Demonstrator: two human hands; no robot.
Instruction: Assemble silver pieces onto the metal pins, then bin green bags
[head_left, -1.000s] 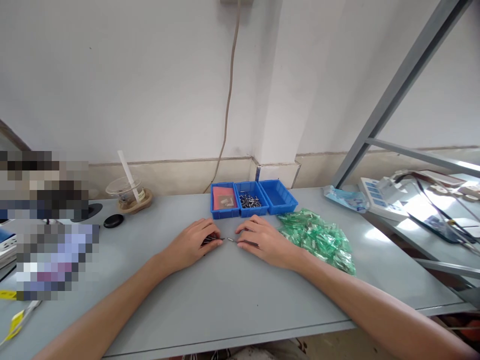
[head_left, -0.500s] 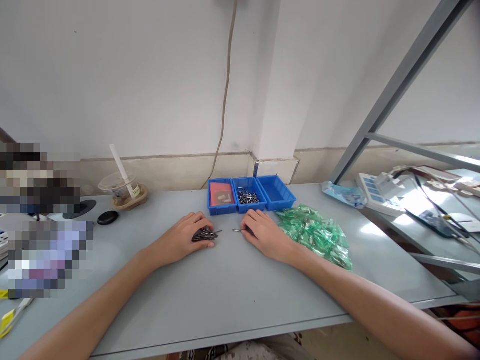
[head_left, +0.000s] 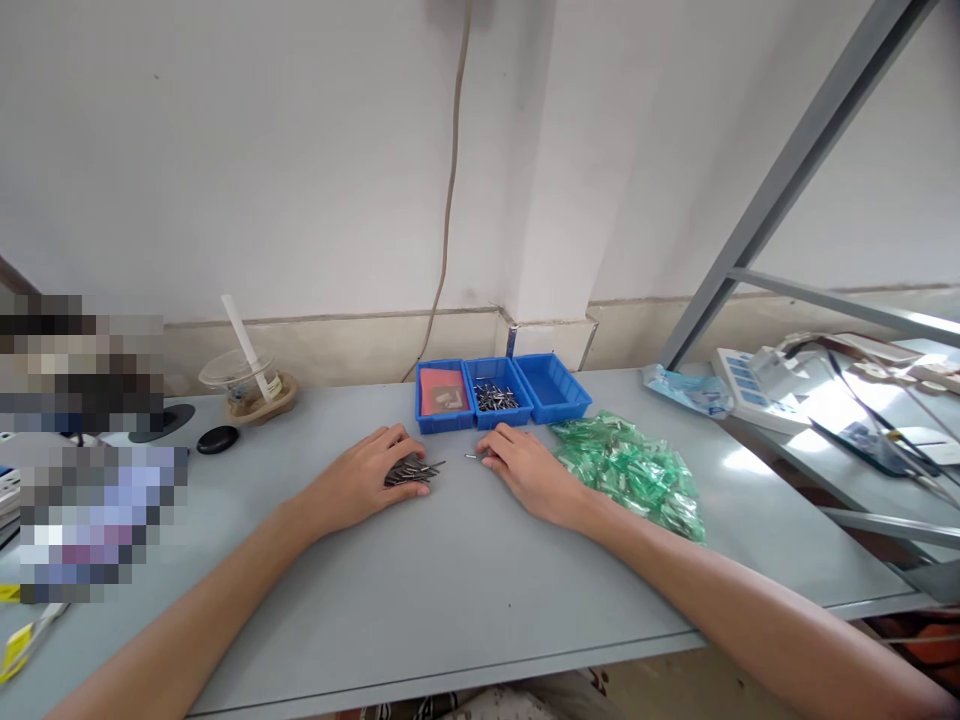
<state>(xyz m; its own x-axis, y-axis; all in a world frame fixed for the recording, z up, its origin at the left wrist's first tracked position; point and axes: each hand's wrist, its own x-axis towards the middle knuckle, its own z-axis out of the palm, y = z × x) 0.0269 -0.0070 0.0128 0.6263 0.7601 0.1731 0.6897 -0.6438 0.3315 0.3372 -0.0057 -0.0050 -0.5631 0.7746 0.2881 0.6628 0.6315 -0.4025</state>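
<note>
My left hand (head_left: 375,470) rests on the grey table, its fingers and thumb curled round a bunch of thin dark metal pins (head_left: 409,471) whose tips point to the right. Opposite it, my right hand (head_left: 529,468) is closed, with one small silvery metal pin (head_left: 471,456) sticking out leftward from its fingertips. Just beyond my right hand, a blue bin (head_left: 500,421) holds many short metal pieces. A heap of green plastic bags (head_left: 630,465) lies beside my right wrist.
Left of the middle bin is a blue bin (head_left: 444,423) with a red sheet and a small clear packet. Another blue bin (head_left: 553,388) stands on the right. A lidded cup with straw (head_left: 244,375) and a black oval object (head_left: 217,439) sit left. A metal frame (head_left: 780,190) rises right.
My right hand has shifted slightly left, with the pin still at its fingertips. My left hand stays in place round its bunch.
</note>
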